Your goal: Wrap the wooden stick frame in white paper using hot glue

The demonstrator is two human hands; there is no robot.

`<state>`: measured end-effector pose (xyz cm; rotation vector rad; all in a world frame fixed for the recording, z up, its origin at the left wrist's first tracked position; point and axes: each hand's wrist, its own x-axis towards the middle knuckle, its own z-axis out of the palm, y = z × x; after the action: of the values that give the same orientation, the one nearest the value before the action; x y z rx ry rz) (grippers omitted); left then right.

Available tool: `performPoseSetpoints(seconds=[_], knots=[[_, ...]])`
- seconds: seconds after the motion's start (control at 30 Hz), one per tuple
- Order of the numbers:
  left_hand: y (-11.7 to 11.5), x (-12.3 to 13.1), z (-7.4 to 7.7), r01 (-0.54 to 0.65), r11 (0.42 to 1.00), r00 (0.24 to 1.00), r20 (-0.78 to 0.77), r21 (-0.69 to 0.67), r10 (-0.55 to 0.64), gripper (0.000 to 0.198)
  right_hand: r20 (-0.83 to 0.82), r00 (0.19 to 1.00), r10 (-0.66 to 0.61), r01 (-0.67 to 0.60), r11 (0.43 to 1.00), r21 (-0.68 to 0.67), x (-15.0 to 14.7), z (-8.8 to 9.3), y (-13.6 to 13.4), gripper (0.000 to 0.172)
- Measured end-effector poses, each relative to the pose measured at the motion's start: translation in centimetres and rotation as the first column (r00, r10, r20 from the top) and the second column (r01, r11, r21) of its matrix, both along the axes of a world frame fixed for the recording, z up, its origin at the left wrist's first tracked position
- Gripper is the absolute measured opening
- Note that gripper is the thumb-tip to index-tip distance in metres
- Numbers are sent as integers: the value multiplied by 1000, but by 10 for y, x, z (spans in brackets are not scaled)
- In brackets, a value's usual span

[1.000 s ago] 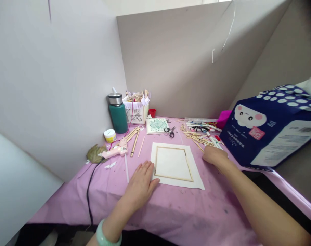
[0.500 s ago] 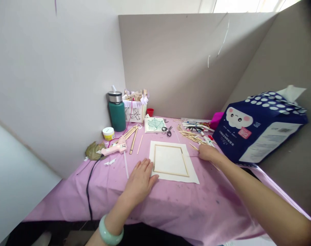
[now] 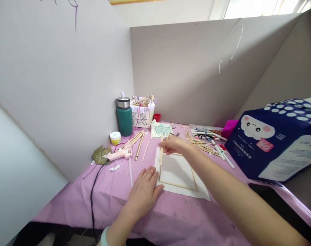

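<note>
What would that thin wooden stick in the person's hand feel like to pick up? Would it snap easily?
Probably light: the right hand pinches the thin wooden stick with just its fingertips. Being so slender, it would likely snap under hard bending, and it might roll if set down.

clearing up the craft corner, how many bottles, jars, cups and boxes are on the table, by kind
teal insulated bottle: 1
yellow-lidded jar: 1
small red cup: 1
lace-trimmed box of wooden sticks: 1
total: 4
</note>
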<state>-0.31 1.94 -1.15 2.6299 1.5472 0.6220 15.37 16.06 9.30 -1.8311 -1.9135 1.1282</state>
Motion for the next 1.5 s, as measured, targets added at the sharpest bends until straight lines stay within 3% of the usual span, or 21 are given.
performPoseSetpoints(seconds=[0.1, 0.17, 0.33, 0.5, 0.63, 0.8, 0.87, 0.93, 1.03, 1.1, 1.2, 1.3, 1.4, 1.5], knots=[[1, -1, 0, -1, 1000, 1000, 8, 6, 1, 41, 14, 1000, 23, -22, 995, -95, -52, -18, 13, 22], [1, -1, -1, 2, 1000, 1000, 6, -1, -2, 42, 52, 998, 28, -20, 989, -144, -70, -31, 21, 23], [1, -1, 1, 5, 1000, 1000, 31, -15, -4, 42, 141, 989, 43, -25, 992, -127, -83, -50, 30, 26], [0, -2, 4, 10, 1000, 999, 40, -25, -9, 42, 106, 993, 47, -48, 999, 8, -82, -51, 20, 28], [0, -1, 2, 20, 1000, 998, 52, -23, -19, 41, 51, 999, 1, -12, 976, 216, -44, -40, 0, 29], [4, -7, 4, 8, 1000, 981, 196, -1, -8, 35, 95, 990, -103, 51, 896, 442, 45, -33, -42, 24], [14, -21, 13, -107, 993, 964, 249, 45, 92, 30, 134, 973, -189, 95, 855, 511, 80, -42, -60, 25], [28, -42, 27, -319, 940, 935, 204, 122, 291, 31, 227, 913, -338, 127, 765, 631, 110, -59, -73, 27], [53, -77, 46, -538, 829, 818, -141, 152, 557, 32, 242, 825, -510, 172, 635, 753, 139, -89, -83, 28], [67, -94, 52, -595, 794, 725, -345, 125, 597, 32, 223, 802, -554, 183, 584, 791, 148, -103, -84, 28], [79, -108, 55, -563, 820, 721, -425, 99, 547, 29, 195, 816, -545, 168, 545, 822, 149, -111, -85, 26], [78, -114, 63, -522, 844, 737, -434, 123, 519, 28, 204, 845, -494, 123, 552, 825, 144, -109, -86, 25], [71, -122, 78, -511, 850, 787, -327, 128, 523, 30, 202, 855, -478, 118, 558, 821, 142, -109, -87, 24], [60, -126, 93, -524, 851, 849, 64, -15, 524, 33, 191, 863, -467, 120, 558, 821, 143, -112, -85, 23]])
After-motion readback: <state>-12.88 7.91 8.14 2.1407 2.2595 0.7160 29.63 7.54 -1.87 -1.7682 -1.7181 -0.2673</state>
